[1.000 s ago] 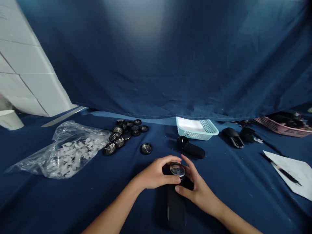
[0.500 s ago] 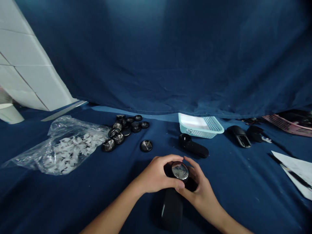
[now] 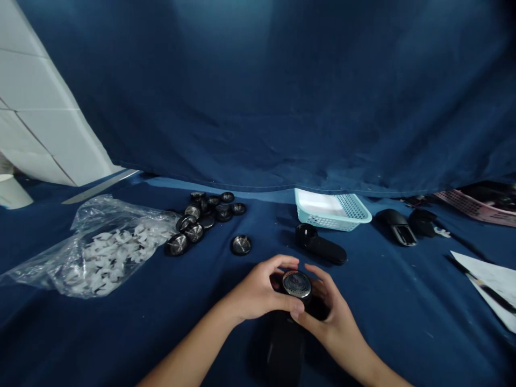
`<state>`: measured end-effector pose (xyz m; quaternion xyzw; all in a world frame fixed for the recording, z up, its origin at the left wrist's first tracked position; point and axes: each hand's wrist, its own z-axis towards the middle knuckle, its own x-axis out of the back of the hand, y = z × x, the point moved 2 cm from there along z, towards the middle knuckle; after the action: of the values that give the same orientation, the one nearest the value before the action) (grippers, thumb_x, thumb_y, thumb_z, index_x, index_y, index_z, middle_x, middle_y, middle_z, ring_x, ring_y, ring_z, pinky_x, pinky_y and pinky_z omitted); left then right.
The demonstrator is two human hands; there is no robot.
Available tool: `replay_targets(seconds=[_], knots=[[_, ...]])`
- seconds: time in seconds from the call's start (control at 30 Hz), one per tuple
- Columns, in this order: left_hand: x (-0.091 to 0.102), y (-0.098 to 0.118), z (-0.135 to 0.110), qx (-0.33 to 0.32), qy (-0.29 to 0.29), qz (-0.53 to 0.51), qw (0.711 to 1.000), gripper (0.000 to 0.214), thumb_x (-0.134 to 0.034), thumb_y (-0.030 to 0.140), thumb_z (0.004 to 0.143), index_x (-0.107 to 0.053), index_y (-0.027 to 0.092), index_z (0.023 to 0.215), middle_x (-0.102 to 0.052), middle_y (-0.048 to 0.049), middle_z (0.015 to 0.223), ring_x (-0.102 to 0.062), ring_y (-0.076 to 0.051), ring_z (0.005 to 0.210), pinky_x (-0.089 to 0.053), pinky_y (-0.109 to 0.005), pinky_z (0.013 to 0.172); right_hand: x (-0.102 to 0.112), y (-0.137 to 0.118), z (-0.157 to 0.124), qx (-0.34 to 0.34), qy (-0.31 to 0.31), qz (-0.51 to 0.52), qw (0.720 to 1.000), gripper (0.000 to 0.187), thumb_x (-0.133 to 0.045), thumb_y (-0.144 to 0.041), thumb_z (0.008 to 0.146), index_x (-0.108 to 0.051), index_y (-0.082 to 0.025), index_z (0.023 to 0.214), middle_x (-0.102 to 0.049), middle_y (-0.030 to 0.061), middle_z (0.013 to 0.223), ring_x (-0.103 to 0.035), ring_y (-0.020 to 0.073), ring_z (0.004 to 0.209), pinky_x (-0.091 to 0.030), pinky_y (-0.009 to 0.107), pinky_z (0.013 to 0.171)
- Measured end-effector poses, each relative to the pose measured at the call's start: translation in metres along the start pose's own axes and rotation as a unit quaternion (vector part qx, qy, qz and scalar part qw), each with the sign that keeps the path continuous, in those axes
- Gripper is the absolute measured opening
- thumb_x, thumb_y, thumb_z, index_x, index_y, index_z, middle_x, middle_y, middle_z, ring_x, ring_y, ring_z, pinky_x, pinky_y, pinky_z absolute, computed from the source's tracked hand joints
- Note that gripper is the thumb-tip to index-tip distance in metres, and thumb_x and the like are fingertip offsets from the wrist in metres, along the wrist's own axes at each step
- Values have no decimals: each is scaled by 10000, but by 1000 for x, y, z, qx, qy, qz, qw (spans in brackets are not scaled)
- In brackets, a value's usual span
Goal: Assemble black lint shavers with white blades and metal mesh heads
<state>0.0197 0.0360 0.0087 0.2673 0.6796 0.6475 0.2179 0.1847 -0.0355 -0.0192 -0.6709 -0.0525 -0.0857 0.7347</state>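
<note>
A black fabric shaver with a round perforated metal head (image 3: 297, 284) stands between my hands, its dark handle (image 3: 285, 349) running down toward me. My left hand (image 3: 268, 290) curves around the head's left side, thumb pressed at its near edge. From the right, my right hand (image 3: 328, 301) curls about the same head, and the two thumbs meet in front. Fingertips of both hands are bent at the far side with a small gap between them. Another black shaver body (image 3: 320, 244), without a metal cover, lies beyond my right hand. A single round metal-and-black cap (image 3: 241, 244) rests beyond my left hand.
Several similar caps (image 3: 194, 232) are heaped at the back left, beside a clear plastic bag (image 3: 116, 252) of small white parts. Toward the right are a light-blue basket (image 3: 334, 220), a black shell part (image 3: 396, 226), a pink basket (image 3: 479, 207) and white paper (image 3: 494, 285) with a pen.
The index fingers have spread slightly apart at the far side of the head. Both hands remain around the shaver; the view has shifted a little.
</note>
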Motion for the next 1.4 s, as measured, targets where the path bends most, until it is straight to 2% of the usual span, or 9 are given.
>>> replay_targets(seconds=[0.17, 0.37, 0.47, 0.6, 0.8, 1.03, 1.2, 1.3, 1.4], knots=[[-5, 5, -1, 11, 6, 27, 1000, 643, -877, 254, 596, -630, 218, 1189, -675, -34, 1114, -598, -235, 1063, -433, -351, 957, 1, 1, 0, 6, -9, -19, 1000, 680, -758, -323, 764, -398, -273, 1339, -683, 68, 1130, -663, 257, 1053, -502, 431, 953], [-29, 6, -5, 2, 92, 38, 995, 583, -877, 237, 543, -564, 206, 1033, -659, -10, 985, -600, -219, 917, -463, -307, 791, 0, 1, -1, 48, 40, -44, 997, 739, -782, -275, 680, -416, -253, 1322, -667, 64, 1074, -679, 256, 934, -537, 386, 855], [-35, 6, -7, 7, 143, 43, 989, 637, -894, 242, 509, -539, 208, 1038, -644, -22, 1012, -588, -228, 941, -456, -320, 819, 3, -3, -2, 66, 43, -87, 993, 730, -749, -246, 705, -393, -250, 1341, -642, 67, 1091, -660, 253, 962, -523, 381, 875], [-35, 10, -9, -7, 154, 56, 986, 641, -900, 259, 521, -548, 209, 1055, -635, -36, 1036, -577, -244, 975, -450, -339, 857, 9, -4, -3, 92, 63, -144, 983, 703, -726, -273, 741, -387, -247, 1356, -611, 81, 1124, -633, 267, 1006, -503, 411, 910], [-39, 13, -16, -114, 136, 12, 984, 656, -879, 252, 596, -526, 232, 1149, -610, -44, 1187, -574, -241, 1095, -439, -339, 972, 14, -2, -8, 163, 87, -72, 980, 773, -778, -331, 727, -368, -269, 1379, -564, 107, 1242, -568, 302, 1176, -483, 429, 1003], [-37, 8, -13, -98, 169, -90, 977, 593, -851, 292, 645, -523, 209, 1132, -625, -55, 1111, -605, -235, 1046, -481, -329, 924, 14, -16, -1, 14, -10, 139, 990, 797, -761, -396, 773, -314, -380, 1432, -529, 88, 1385, -567, 278, 1241, -482, 453, 1019], [-33, 5, -10, -101, 144, -174, 969, 620, -831, 326, 674, -503, 203, 1184, -605, -84, 1161, -589, -241, 1097, -476, -349, 969, 13, -12, 2, -111, -95, 246, 958, 531, -644, -497, 857, -541, -313, 1344, -643, 99, 1291, -620, 308, 1168, -499, 501, 974], [-29, 7, -12, -119, 133, -125, 976, 610, -811, 277, 694, -496, 227, 1214, -529, -97, 1327, -551, -253, 1180, -466, -362, 1000, 16, -6, 2, -103, -52, 220, 969, 464, -642, -504, 857, -623, -293, 1270, -671, 70, 1258, -605, 305, 1182, -460, 494, 1028], [-21, 14, -14, -152, 162, 26, 975, 587, -824, 215, 654, -549, 234, 1172, -506, -86, 1337, -518, -270, 1204, -451, -379, 998, 23, -3, 5, -78, -2, 168, 983, 427, -636, -557, 841, -680, -307, 1185, -717, 41, 1163, -659, 283, 1061, -495, 453, 990]])
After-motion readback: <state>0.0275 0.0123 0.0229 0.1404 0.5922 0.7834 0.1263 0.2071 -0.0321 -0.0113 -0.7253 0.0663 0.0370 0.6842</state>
